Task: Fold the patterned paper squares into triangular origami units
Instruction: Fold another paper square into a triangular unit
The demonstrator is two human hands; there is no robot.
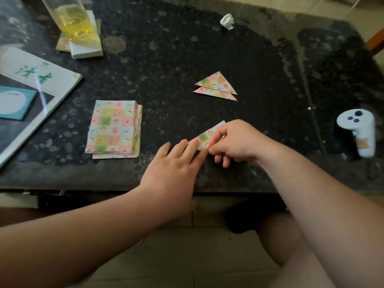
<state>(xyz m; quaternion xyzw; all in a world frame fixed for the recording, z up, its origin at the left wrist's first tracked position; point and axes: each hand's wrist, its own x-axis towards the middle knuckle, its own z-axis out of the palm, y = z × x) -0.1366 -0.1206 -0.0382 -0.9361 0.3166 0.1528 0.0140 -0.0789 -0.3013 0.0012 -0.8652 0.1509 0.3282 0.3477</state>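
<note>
We see the half-folded paper (204, 138) lying on the dark speckled bench (166, 59), near its front edge and a little right of the middle. Its patterned side faces up, and a white corner shows at its far end.

The left hand (172, 173) lies flat, its fingers (195, 150) straight and slightly spread, with the tips resting on the near end of the paper. The right hand (234, 140) is curled over the other end. Its thumb and forefinger pinch the paper's edge, and the other fingers are tucked under. The two hands touch at the fingertips.

To the left of the hands, well apart from them, sits the stack of paper squares (112, 127), its sheets fanned unevenly. Beyond the hands lie two folded triangles (216, 85), one partly overlapping the other.

At the far left corner a glass of yellow liquid (72, 19) stands on a white box (87, 48). A booklet (37, 80) with green lettering lies at the left edge, with a teal notepad (16, 102) on it. We also see a crumpled white paper ball (227, 21) at the far side and a white controller (357, 129) on the right.
</note>
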